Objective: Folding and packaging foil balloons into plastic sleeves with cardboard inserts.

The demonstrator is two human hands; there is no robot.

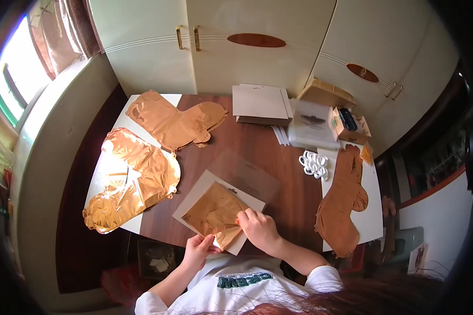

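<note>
A folded gold foil balloon point(210, 207) lies on a white card point(181, 212) at the table's near edge. My left hand point(197, 251) pinches the balloon's near corner between thumb and fingers. My right hand point(258, 229) is closed at the balloon's right edge. A small orange bit shows at its fingertips, too small to name. Under and beyond the card lies a clear plastic sleeve point(249, 173). Two flat, unfolded gold foil balloons, a shiny one point(157, 176) and a duller one point(171, 121), lie to the left. Another long foil balloon point(341, 205) lies at the right.
White ribbon coils point(314, 165) lie right of centre. At the back stand a stack of white cards point(261, 102), clear plastic bags point(310, 128) and a small open box point(355, 134) with dark things in it. A small orange bundle point(366, 155) lies near the right edge. Cabinets point(252, 63) rise behind the table.
</note>
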